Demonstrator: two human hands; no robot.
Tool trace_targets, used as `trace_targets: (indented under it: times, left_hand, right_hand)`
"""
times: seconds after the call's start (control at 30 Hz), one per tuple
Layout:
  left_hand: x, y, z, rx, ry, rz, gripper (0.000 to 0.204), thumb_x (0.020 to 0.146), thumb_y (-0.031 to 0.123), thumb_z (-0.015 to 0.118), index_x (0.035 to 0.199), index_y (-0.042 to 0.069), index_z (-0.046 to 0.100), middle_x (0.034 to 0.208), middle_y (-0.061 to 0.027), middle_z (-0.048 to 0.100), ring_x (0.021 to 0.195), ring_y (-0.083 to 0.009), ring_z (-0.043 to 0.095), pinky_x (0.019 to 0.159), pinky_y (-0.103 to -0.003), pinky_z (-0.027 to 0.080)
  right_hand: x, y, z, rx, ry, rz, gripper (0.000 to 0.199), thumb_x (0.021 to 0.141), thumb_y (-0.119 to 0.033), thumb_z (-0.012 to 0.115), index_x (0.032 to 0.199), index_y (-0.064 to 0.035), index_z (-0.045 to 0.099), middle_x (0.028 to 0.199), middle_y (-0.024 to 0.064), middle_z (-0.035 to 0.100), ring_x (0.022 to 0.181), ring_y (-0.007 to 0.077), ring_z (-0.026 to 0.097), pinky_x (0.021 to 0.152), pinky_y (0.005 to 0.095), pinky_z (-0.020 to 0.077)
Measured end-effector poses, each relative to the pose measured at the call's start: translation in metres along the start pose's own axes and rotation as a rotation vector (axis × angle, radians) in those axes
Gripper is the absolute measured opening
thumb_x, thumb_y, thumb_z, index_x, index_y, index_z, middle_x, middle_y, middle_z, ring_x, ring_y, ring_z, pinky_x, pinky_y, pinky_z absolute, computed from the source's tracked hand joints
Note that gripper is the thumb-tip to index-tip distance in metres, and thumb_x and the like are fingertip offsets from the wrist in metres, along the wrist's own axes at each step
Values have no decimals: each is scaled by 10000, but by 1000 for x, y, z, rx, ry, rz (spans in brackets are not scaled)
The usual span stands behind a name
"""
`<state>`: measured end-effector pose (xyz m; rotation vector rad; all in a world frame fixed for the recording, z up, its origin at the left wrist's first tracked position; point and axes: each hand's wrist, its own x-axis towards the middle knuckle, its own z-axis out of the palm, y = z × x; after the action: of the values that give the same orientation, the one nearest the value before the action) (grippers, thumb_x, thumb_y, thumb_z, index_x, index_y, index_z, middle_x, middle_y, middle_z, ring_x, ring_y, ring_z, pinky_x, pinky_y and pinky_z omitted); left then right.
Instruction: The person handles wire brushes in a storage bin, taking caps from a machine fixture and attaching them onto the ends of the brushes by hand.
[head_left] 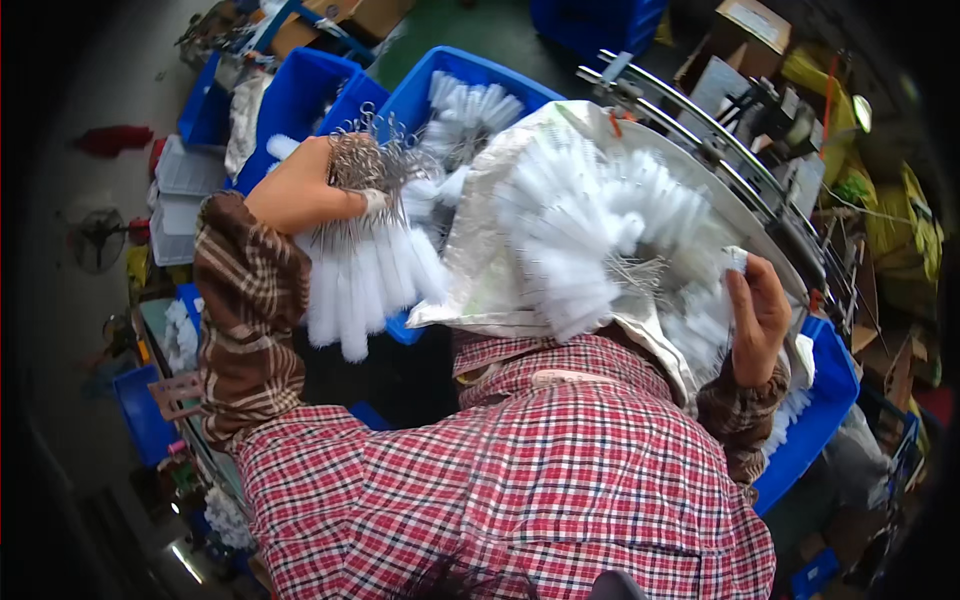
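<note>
My left hand (305,188) is wrapped round a bundle of white tube brushes (365,285). Their looped wire handles (365,160) stick up above the fist, and the bristle ends hang down below it. A white wrap shows on the left thumb. Over the right side of an open white woven sack (470,270), my right hand (758,325) has its thumb and forefinger brought together. White material sits at those fingertips; whether it is a finger wrap or something held is unclear. Many more white brushes (560,235) lie fanned out in the sack, some with bare wire ends showing.
A blue bin (400,95) with more brushes stands behind the sack, and another blue bin (825,400) is at the right. A metal rail frame (720,165) runs along the far right. White plastic trays (185,195) and a fan (97,238) are at the left.
</note>
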<state>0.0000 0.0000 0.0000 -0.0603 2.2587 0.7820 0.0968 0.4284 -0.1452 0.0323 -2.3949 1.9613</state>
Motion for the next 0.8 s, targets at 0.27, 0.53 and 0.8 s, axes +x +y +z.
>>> trace_targets:
  times: [0.27,0.53,0.8]
  left_hand:
    - [33,176,111,1036,-244,750,399,583,309,708,870,40,639,722,-134,623,722,-294,588,831,-371,386]
    - [138,134,237,1317,-391,755,400,587,407,712,801,70,678,752,-121,664,769,-283,639,848,-363,401]
    - [138,129,225,1239,-497,600,608,601,547,740,966,66,664,917,-107,681,959,-240,619,896,-391,379]
  right_hand:
    - [-32,-7,-60,-16,231,-27,149,928,-48,578,1054,29,595,916,4,578,849,65,510,770,196,409]
    - [-59,13,-97,-80,347,58,161,896,-63,621,1023,37,617,848,-2,598,773,60,517,713,207,431]
    - [-57,40,-118,-266,326,36,163,850,-73,661,982,18,637,800,52,606,694,113,538,644,243,441]
